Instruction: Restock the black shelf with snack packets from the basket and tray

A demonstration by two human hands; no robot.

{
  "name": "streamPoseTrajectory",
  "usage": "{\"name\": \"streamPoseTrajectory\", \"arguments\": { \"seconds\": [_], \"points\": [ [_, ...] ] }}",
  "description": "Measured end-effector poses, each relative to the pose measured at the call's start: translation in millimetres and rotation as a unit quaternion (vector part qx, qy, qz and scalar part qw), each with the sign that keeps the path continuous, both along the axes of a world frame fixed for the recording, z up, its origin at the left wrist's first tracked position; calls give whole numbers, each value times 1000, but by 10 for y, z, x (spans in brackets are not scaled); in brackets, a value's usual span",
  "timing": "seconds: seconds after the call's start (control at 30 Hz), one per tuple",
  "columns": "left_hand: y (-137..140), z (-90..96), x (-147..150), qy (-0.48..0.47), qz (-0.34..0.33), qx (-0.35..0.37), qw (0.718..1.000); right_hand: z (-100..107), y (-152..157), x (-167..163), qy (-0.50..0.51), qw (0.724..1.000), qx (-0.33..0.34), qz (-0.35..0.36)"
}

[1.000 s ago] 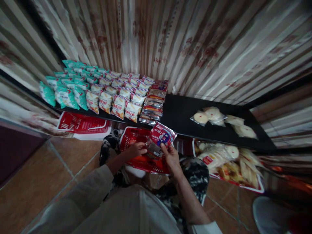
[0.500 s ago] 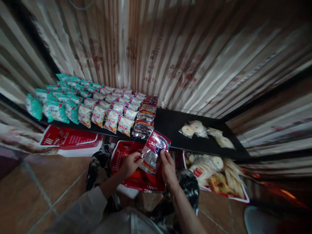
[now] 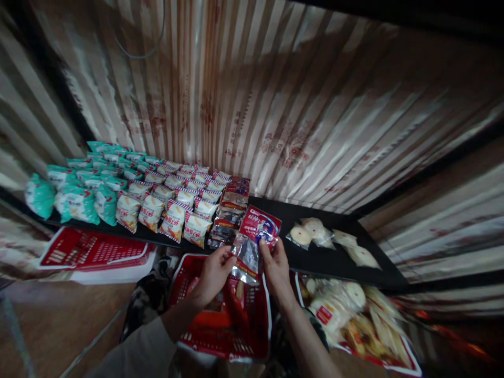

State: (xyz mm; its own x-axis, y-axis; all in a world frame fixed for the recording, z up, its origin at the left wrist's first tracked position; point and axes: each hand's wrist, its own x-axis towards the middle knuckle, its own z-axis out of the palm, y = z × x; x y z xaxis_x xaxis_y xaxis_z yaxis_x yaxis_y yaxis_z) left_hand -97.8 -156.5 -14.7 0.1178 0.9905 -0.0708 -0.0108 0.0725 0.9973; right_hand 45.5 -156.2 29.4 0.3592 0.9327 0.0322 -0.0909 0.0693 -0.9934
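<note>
Between my two hands is a red and silver snack packet (image 3: pixel 252 239), tilted, its printed face toward me. My left hand (image 3: pixel 214 273) pinches its lower left edge. On the right edge, my right hand (image 3: pixel 274 262) grips it with the thumb on the front. Just behind the packet, a row of similar red and silver packets (image 3: pixel 228 223) stands on the black shelf (image 3: pixel 271 210). Beneath my hands sits a red basket (image 3: pixel 260 336) with some red and orange packets in it.
White snack bags (image 3: pixel 173 218) and teal bags (image 3: pixel 82 205) stand in rows on the shelf's left. Clear-wrapped pale round items (image 3: pixel 311 231) and flat pale packets (image 3: pixel 358 249) lie to the right. Below are another red basket (image 3: pixel 94 247) and a filled basket (image 3: pixel 411 357). A striped curtain (image 3: pixel 236 94) hangs behind.
The packet, still in both hands, has come up toward the shelf front, its top more upright. The view has tipped upward, so shelf and baskets sit lower; more of the middle basket shows.
</note>
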Motion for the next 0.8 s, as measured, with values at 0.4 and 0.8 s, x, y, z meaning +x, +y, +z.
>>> {"name": "streamPoseTrajectory", "arguments": {
  "seconds": [0.4, 0.8],
  "points": [
    [335, 186, 82, 62, 106, 165, 979, 128, 802, 36, -94, 995, 13, -31],
    [629, 136, 163, 259, 157, 242, 922, 339, 1546, -178, -428, 903, -13, -38]
  ]
}}
